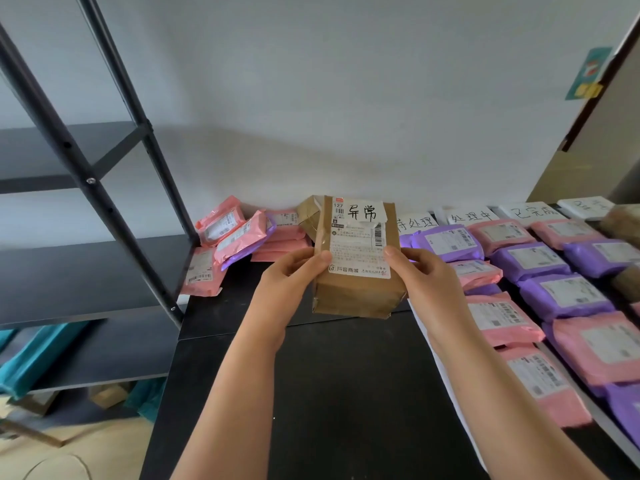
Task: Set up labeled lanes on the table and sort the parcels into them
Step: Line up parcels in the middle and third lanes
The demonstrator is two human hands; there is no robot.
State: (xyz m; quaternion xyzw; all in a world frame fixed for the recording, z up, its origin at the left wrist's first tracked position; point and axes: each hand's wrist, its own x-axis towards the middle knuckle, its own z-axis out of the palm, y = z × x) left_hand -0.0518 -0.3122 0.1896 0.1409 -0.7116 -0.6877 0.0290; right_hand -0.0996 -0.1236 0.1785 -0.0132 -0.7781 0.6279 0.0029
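Above the black table [311, 393], brown parcel [356, 292], gripped by left hand [291, 275], right hand [420, 275]

Black table [339, 393], wall along far edge. Back left corner: loose heap of pink parcels [239, 237], one purple among them. Far edge, right half: handwritten white paper labels [472, 216] side by side. Before labels: pink and purple parcels [561, 296] flat in rows, touching

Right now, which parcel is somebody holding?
The brown parcel, gripped between the left hand and right hand; the other parcels lie on the table.
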